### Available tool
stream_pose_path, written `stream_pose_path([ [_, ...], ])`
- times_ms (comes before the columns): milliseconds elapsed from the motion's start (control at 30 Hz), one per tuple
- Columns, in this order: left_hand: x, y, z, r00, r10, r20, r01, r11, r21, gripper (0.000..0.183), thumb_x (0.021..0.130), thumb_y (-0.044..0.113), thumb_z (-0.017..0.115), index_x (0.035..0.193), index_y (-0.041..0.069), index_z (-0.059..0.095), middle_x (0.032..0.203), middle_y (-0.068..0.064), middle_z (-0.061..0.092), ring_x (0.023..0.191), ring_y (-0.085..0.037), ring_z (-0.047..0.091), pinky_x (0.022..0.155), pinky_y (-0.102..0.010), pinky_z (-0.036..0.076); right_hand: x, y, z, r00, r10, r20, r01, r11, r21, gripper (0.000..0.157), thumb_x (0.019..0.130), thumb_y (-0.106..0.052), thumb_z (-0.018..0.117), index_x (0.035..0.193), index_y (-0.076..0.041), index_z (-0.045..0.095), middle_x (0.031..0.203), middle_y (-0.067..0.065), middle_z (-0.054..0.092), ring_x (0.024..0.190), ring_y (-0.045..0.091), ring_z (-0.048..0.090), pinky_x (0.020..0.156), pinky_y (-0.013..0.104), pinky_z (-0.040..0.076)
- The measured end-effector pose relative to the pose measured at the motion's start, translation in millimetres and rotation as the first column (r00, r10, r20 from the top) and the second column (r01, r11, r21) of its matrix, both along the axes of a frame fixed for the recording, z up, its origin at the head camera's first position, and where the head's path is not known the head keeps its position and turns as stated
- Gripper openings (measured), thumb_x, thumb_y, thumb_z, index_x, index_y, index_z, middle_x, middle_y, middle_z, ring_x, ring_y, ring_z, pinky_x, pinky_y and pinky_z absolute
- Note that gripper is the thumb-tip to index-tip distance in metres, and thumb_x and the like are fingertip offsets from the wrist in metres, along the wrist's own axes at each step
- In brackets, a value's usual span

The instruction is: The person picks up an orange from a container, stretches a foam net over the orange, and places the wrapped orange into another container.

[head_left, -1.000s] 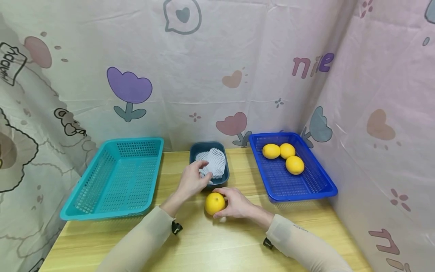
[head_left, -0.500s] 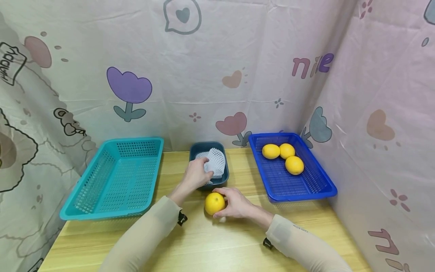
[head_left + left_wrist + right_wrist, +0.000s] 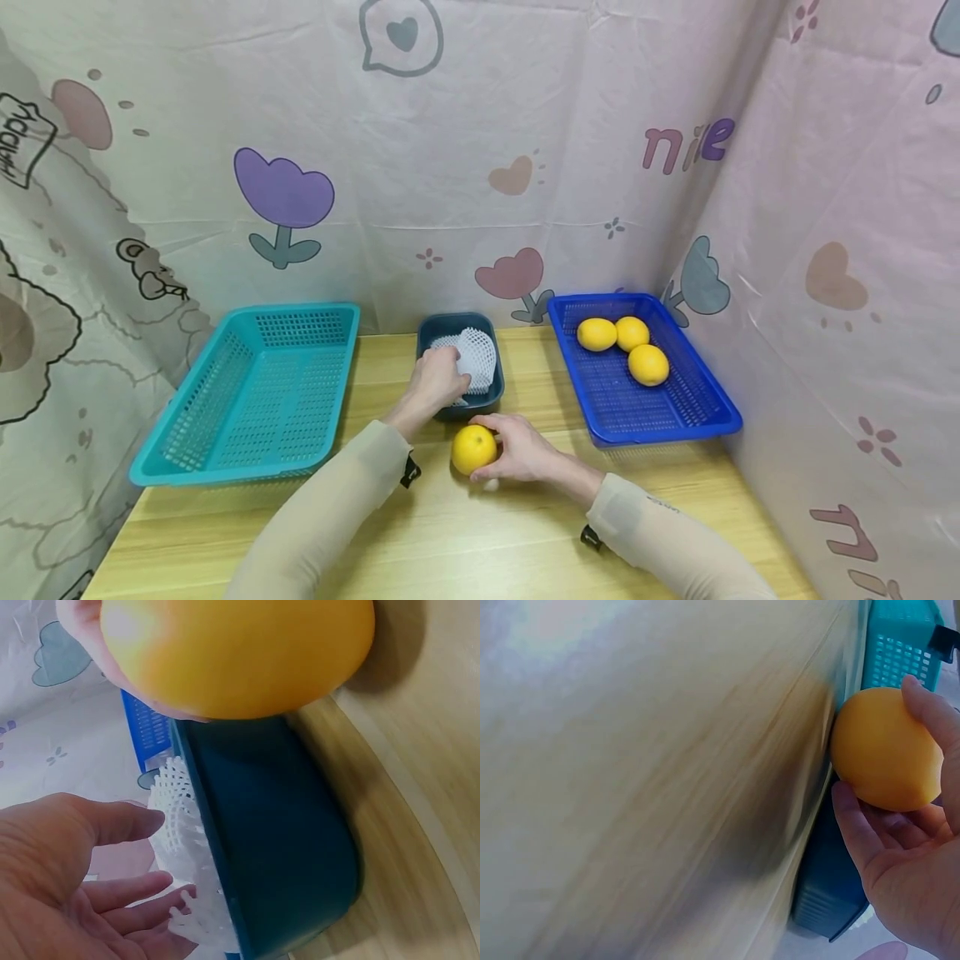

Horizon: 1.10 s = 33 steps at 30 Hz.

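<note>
On the wooden table, a yellow lemon [image 3: 473,450] is held by my right hand [image 3: 522,450], its thumb and fingers curled round the fruit's right side. My left hand [image 3: 435,381] reaches into the small dark teal bin [image 3: 462,412], where white foam net sleeves [image 3: 477,360] lie. In the left wrist view, the thumb and fingers of that hand stand apart beside the white netting [image 3: 176,799], the fingertips close to it. Whether they touch the mesh is hard to tell. The right wrist view shows the lemon [image 3: 885,750] between thumb and fingers.
A turquoise perforated basket [image 3: 262,475] stands on the left. On the right is a blue basket [image 3: 652,437] with three lemons [image 3: 648,365] at its back. Patterned cloth [image 3: 420,150] hangs behind and along both sides.
My left hand has moved slightly right and further into the small bin, closer to the foam nets. The right hand and its lemon have stayed in place.
</note>
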<state>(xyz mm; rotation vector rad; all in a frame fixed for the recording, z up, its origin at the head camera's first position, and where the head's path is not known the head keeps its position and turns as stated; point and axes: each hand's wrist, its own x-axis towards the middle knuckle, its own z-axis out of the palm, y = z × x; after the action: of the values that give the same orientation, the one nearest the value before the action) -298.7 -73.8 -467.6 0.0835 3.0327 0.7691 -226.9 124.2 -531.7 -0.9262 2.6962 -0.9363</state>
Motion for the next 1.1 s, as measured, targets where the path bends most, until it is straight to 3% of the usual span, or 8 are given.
stream_pose_path([
  [367,-9.4,2.3,-3.8,1.0,0.017,0.027,-0.016,1.0,-0.014,0.043,0.104,0.022,0.075,0.144,0.006,0.071,0.147,-0.017,0.075,0.112,-0.033,0.075,0.11,-0.05,0.066,-3.8,5.7,-10.3,0.998,0.049,-0.043,-0.052,0.996,-0.068,0.084,0.084,-0.055,0.098,0.147,-0.008,0.068,0.135,0.008,0.079,0.116,0.023,0.071,0.103,0.046,0.056],
  [600,-12.3,2.7,-6.8,1.0,0.003,0.019,-0.002,1.0,-0.026,0.037,0.106,0.019,0.074,0.141,0.008,0.074,0.143,-0.016,0.077,0.106,-0.03,0.073,0.106,-0.048,0.067,-1.2,2.5,-4.3,1.0,-0.004,0.008,0.004,1.0,-0.019,0.086,0.078,-0.046,0.103,0.149,-0.01,0.069,0.138,0.007,0.079,0.12,0.023,0.071,0.108,0.047,0.056],
  [833,-12.1,3.0,-11.4,0.997,-0.062,-0.042,0.059,0.995,-0.083,0.026,0.106,0.017,0.072,0.13,0.01,0.081,0.13,-0.011,0.082,0.101,-0.028,0.074,0.102,-0.045,0.068,0.1,1.1,-1.5,1.0,-0.015,0.019,0.015,1.0,-0.008,0.085,0.079,-0.045,0.103,0.15,-0.012,0.068,0.139,0.004,0.079,0.121,0.021,0.071,0.109,0.046,0.055],
  [1100,-11.4,2.6,-14.3,0.994,-0.078,-0.08,0.071,0.994,-0.088,0.023,0.106,0.011,0.071,0.125,0.011,0.085,0.126,-0.011,0.084,0.097,-0.026,0.075,0.097,-0.043,0.07,1.8,0.7,-0.4,1.0,-0.018,0.02,0.019,0.999,-0.028,0.087,0.078,-0.043,0.103,0.15,-0.01,0.068,0.139,0.006,0.079,0.12,0.024,0.072,0.108,0.047,0.055],
])
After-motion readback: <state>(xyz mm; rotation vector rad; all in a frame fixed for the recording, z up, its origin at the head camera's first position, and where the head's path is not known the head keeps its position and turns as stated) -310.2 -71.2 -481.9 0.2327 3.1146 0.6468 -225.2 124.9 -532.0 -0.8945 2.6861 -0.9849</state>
